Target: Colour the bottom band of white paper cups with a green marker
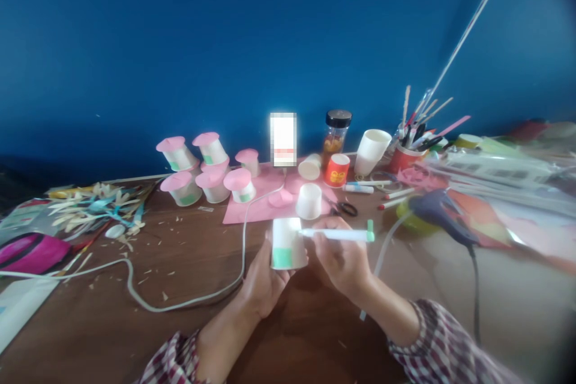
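My left hand (265,285) is closed around an upside-down white paper cup (285,234) that carries a green patch near its rim. In my right hand (344,261) is a marker (335,234) with a green end, held level, its tip at the right side of the cup. Just beyond stands another upside-down white paper cup (309,201). Pink paper (265,210) lies behind it, with black-handled scissors (346,209) at its right edge.
Several cups with pink paper tops (180,186) stand at the back left. A white cable (180,306) winds across the table. At right are a glue gun (441,216), plastic packets (486,174) and a red cup of tools (402,159); a lidded jar (335,135) stands behind.
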